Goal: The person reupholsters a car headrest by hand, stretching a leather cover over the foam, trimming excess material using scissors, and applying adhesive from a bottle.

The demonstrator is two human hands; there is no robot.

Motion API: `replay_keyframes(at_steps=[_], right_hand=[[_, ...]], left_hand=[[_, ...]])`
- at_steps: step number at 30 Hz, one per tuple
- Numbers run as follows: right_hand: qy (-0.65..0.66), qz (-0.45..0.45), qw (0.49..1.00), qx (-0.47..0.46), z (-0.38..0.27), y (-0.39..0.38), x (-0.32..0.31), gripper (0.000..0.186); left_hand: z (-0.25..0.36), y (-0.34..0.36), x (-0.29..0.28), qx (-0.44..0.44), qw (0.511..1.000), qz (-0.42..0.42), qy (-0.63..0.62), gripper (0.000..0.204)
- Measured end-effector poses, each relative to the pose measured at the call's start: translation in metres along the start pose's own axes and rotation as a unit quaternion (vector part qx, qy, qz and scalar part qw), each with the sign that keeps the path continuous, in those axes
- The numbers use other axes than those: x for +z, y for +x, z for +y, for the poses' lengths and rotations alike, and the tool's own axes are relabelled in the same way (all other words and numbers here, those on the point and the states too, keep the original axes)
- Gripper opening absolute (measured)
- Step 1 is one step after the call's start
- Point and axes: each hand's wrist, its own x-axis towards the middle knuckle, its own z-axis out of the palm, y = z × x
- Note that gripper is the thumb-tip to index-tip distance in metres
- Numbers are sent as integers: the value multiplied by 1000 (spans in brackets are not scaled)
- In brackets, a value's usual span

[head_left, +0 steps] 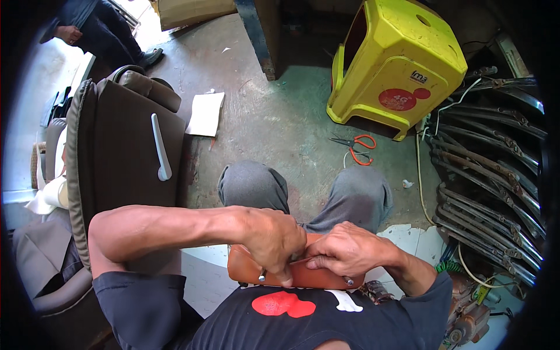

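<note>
An orange-brown, leather-like padded piece (245, 265) lies across my lap, close against my shirt. Two metal bolts stick out of it, one bolt (262, 274) near its left end and another bolt (349, 280) near its right. My left hand (273, 236) is closed over the middle of the piece, fingers bent down onto its cover. Beside it, my right hand (350, 249) grips the cover's upper edge, thumb pressed toward the curled fingers. The two hands almost meet, and whatever is between the fingertips is hidden.
Orange-handled scissors (361, 149) lie on the floor beyond my knees, near a yellow plastic stool (402, 64). Curved metal chair frames (484, 169) are stacked at right. A dark brown padded seat (128, 157) bearing a grey lever (160, 146) stands left. Another person (102, 29) is at far left.
</note>
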Motion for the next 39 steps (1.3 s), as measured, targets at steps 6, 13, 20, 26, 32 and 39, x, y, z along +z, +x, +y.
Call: replay_keyframes(at_steps=[6, 13, 20, 26, 32, 39], right_hand=[[29, 57, 997, 37, 8, -10, 13, 29], [103, 129, 977, 137, 8, -12, 22, 28], [109, 128, 966, 197, -1, -7, 17, 37], [107, 92, 961, 239, -10, -3, 8, 38], [19, 214, 964, 155, 1, -6, 25, 36], [38, 169, 969, 176, 1, -3, 24, 41]], left_hand=[[-21, 12, 17, 35, 995, 54, 71, 31], [-46, 15, 49, 30, 971, 210, -109, 23], [-48, 18, 60, -22, 944, 286, -165, 21], [-48, 19, 54, -29, 953, 272, -131, 21], [-41, 19, 53, -51, 961, 240, -130, 25], [-50, 28, 61, -13, 946, 318, -57, 46]])
